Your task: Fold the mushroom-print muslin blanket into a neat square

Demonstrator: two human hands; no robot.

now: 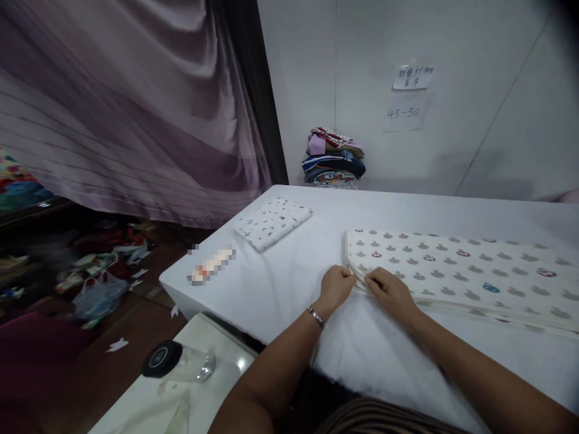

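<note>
Forearms [289, 354] foremost; hands [392, 294] pinching cloth [452, 265], long axis left-right.

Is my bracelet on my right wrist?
No, the bracelet circles your left wrist, while your right wrist is bare.

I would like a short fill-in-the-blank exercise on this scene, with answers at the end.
The left hand and the right hand hold the long printed cloth on a table coloured ____.
The hand nearer the bracelet is the ____ one.
The clear container has a ____ lid.
The lower wall note reads 45-____.
Missing words: white; left; black; 50.
</note>
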